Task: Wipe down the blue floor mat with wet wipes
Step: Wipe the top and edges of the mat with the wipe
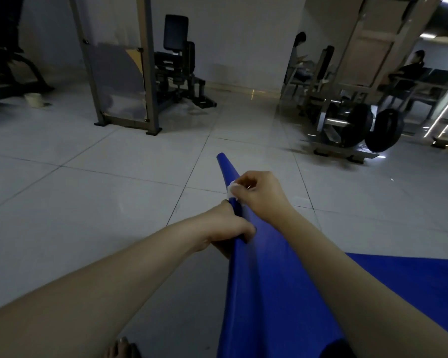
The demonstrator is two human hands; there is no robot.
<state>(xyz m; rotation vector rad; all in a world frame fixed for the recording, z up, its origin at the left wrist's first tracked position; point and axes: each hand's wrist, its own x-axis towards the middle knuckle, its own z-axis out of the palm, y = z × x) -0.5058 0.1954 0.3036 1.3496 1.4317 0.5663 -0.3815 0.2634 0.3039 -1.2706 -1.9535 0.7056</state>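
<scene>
The blue floor mat (264, 280) is lifted along one long edge, so that edge runs away from me to a corner at the far end, while its right part lies flat on the tiles. My left hand (228, 229) grips the raised edge from the left, thumb side up. Just beyond it, my right hand (259, 193) presses a small white wet wipe (232, 189) against the same edge with pinched fingers. Most of the wipe is hidden inside the fingers.
Pale glossy floor tiles (101, 202) spread all around. A grey machine frame (124, 73) and a black exercise seat (179, 60) stand ahead left. A barbell rack with weight plates (367, 127) stands ahead right, with two seated people behind it. A toe shows at the bottom edge.
</scene>
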